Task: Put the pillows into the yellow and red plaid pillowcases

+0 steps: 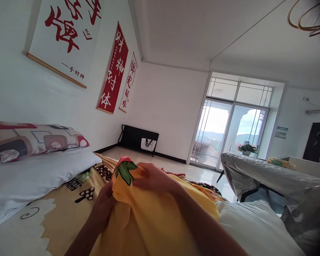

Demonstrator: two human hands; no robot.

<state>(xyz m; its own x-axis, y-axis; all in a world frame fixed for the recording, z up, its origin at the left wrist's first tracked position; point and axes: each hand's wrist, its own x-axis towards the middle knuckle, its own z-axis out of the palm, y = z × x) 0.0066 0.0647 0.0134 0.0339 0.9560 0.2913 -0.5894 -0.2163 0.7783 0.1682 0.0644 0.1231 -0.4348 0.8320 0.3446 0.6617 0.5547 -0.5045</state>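
Note:
A large yellow cloth (149, 220) with a green leaf and red print at its gathered top edge hangs bunched before me. It may be a pillowcase, but its full shape is hidden. On its left side, the fingers of my left hand (105, 202) are closed round the fabric. My right hand (157, 179) pinches the upper edge beside the green leaf, its forearm lying across the cloth. Underneath spreads a tan patterned blanket (61, 213) with dark mushroom shapes. To the right of the cloth lies a plain white pillow (258, 227).
At the left, a patterned pillow (40, 140) rests on a white pillow (48, 177). Beyond the bed on the right stands a table under grey plastic sheeting (266, 170), with a potted plant (246, 148) behind. A black folded frame (133, 137) leans by the far wall.

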